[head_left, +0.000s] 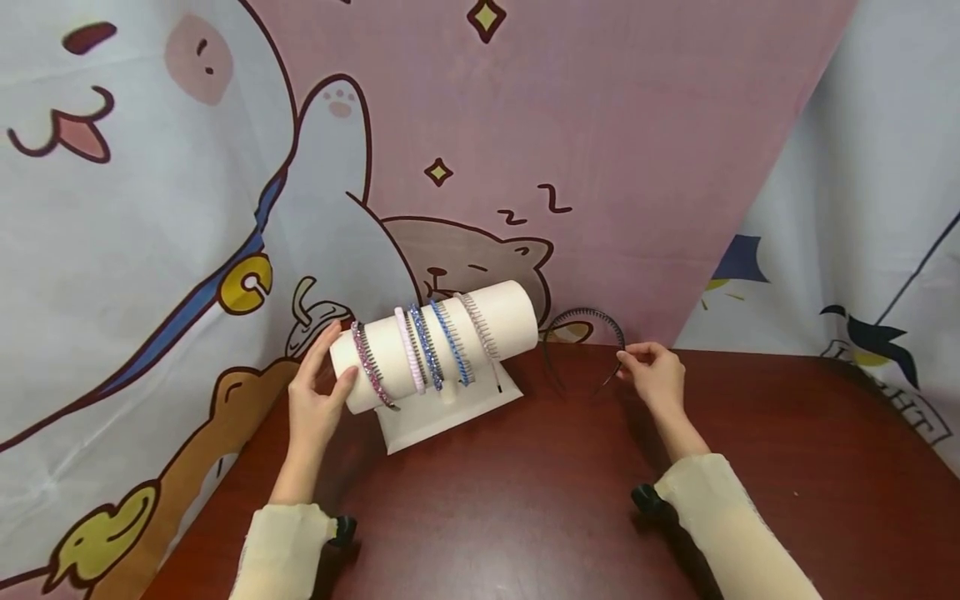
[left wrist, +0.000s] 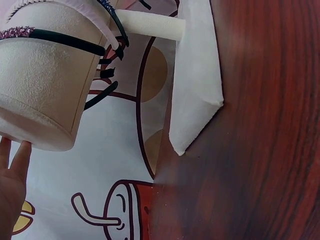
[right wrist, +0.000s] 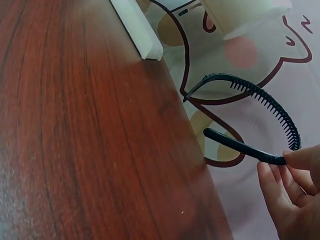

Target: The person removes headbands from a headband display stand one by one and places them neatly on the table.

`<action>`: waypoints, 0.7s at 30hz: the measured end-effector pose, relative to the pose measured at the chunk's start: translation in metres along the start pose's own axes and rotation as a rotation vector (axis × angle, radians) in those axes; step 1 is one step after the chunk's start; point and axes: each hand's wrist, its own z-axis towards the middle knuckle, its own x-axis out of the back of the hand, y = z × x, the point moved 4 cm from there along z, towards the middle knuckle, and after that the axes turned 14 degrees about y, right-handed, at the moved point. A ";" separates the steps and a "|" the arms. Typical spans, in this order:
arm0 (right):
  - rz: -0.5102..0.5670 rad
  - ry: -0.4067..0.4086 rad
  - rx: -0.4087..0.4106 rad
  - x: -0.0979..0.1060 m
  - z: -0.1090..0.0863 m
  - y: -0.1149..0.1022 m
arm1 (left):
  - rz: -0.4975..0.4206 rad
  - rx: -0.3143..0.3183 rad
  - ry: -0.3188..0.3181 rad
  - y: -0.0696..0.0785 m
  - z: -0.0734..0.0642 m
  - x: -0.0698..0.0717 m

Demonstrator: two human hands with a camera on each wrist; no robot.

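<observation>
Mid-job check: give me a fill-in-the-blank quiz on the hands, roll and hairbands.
The right hand holds a hairband with its teeth pointing ____.
The roll carries ____ other hairbands.
In the head view, the left hand touches the roll's ____ end.
The roll's stand rests on the ____.

Missing words: inward; five; left; table

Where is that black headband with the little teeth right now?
In the head view, the black headband is right of centre, between the white display roll and the person's right hand, which pinches one side of it.
</observation>
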 end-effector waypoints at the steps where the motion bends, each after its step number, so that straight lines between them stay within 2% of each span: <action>1: 0.000 -0.009 -0.011 0.000 0.001 0.002 | -0.003 -0.001 0.000 0.000 0.000 0.000; 11: -0.011 -0.070 -0.104 -0.002 0.007 0.018 | -0.026 0.013 0.001 -0.002 -0.001 0.001; 16: 0.017 -0.091 -0.156 -0.003 0.010 0.026 | -0.023 0.016 0.005 -0.002 -0.001 0.002; 21: -0.002 -0.101 -0.179 -0.001 0.013 0.036 | -0.033 0.023 0.000 -0.002 -0.002 0.000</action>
